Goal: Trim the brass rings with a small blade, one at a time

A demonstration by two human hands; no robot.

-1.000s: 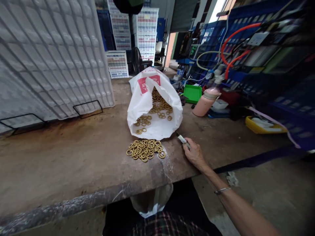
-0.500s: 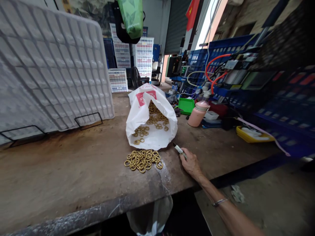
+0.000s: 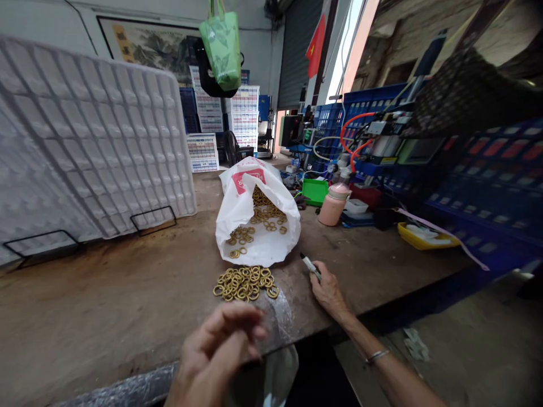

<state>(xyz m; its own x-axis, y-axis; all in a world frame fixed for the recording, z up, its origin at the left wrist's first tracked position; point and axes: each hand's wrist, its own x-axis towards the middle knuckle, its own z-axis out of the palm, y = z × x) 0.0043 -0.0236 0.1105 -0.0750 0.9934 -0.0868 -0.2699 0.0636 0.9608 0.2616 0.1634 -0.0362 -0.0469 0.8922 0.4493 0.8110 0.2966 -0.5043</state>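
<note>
My right hand (image 3: 327,288) rests on the table to the right of the brass rings, closed around a short pen-like tool (image 3: 311,265) with a pale body and a dark tip; its exact kind is unclear. My left hand (image 3: 218,353) is over the table's front edge, just nearer than the ring pile. Its fingers are loosely curled and somewhat blurred, with nothing seen in them. A loose pile of brass rings (image 3: 244,284) lies in front of the mouth of a white plastic bag (image 3: 231,217). More brass rings (image 3: 267,212) lie inside the bag.
White ridged trays (image 3: 114,130) stand upright at the left behind black wire stands (image 3: 153,221). Beyond the bag's right side are a green tray (image 3: 315,192), a pink bottle (image 3: 334,203) and a yellow tray (image 3: 424,237). A clear bag (image 3: 283,370) hangs below the table edge.
My left hand has come into view from below, near the ring pile. The right hand keeps its hold on the pen-like tool. The camera view has tilted up slightly.
</note>
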